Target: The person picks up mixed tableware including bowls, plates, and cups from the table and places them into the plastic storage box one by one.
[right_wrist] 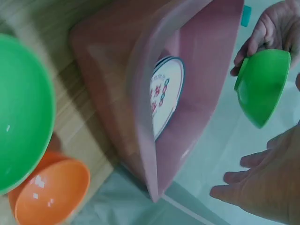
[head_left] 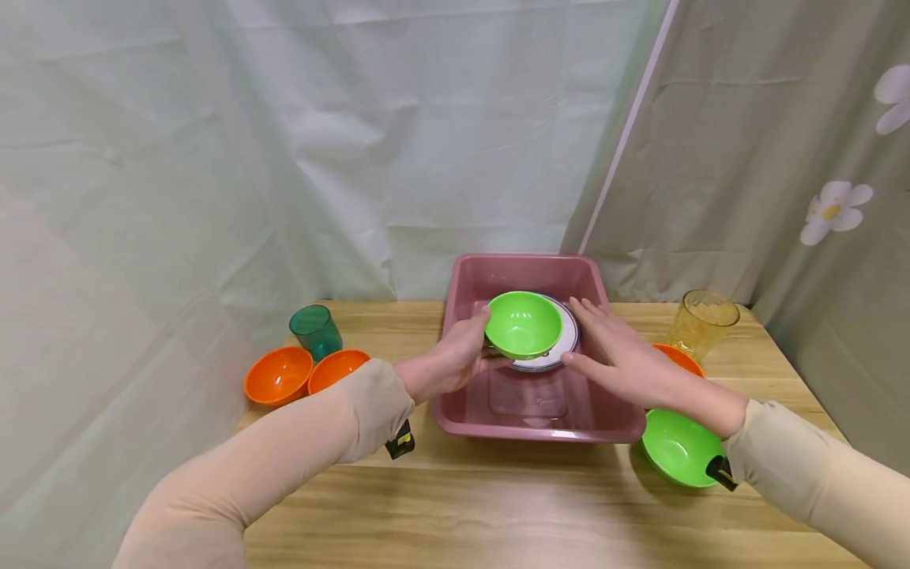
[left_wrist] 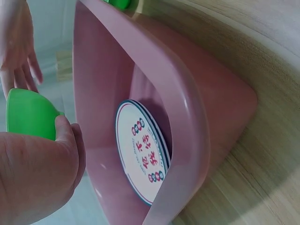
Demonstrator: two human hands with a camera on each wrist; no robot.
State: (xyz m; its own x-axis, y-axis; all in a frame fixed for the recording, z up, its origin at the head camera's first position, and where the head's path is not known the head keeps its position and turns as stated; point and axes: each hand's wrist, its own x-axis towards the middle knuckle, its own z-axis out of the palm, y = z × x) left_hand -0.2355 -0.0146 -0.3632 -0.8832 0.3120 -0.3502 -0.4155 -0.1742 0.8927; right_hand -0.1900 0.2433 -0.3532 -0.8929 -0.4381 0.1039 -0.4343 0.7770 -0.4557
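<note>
Above the pink basin (head_left: 469, 427), my left hand (head_left: 462, 353) grips a small green bowl (head_left: 524, 324) by its left side, thumb near the rim and fingers underneath. My right hand (head_left: 617, 352) hovers over the basin's right side, fingers spread and holding nothing; in the right wrist view a gap shows between it and the bowl. Below the bowl, white plates (left_wrist: 140, 154) with dark rims and red lettering lie stacked on the basin's floor. The bowl partly covers them in the head view.
Left of the basin stand a teal cup (head_left: 316, 332) and two orange bowls (head_left: 279, 377). To its right are a yellow glass (head_left: 704, 320), an orange bowl (right_wrist: 51, 194) and a larger green bowl (head_left: 681, 449). Curtains (head_left: 426, 142) hang behind the wooden table (head_left: 455, 514).
</note>
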